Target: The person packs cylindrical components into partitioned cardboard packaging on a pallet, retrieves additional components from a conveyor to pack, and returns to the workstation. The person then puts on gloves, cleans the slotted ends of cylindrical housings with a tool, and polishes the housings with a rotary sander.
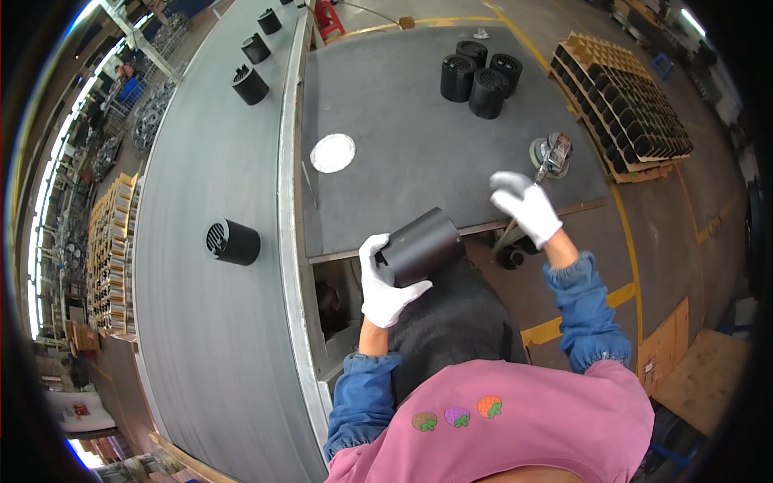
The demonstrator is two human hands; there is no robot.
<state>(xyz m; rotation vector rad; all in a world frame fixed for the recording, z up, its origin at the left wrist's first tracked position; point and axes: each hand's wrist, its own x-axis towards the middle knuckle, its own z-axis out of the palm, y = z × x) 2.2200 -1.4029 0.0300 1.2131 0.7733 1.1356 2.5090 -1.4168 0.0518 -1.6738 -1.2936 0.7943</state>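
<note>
My left hand (pixel 388 286), in a white glove, grips a black cylinder (pixel 425 245) at its left end, thumb below and fingers around the rim. The cylinder lies tilted over my lap at the table's front edge. My right hand (pixel 527 208), gloved in white with greyish fingertips, is raised to the right of it, blurred by motion. Its fingers look stretched out, with nothing visible in them. Just beyond that hand, a metal air sander (pixel 554 153) rests on the table, its hose running behind the hand.
Several black slotted cylinders (pixel 486 92) stand at the back of the grey table (pixel 394 121). A white disc (pixel 332 153) lies at the left. More cylinders, one nearby (pixel 233 241), sit on the conveyor belt (pixel 209 338) beyond a metal rail (pixel 290 161). Stacked trays (pixel 624 105) stand right.
</note>
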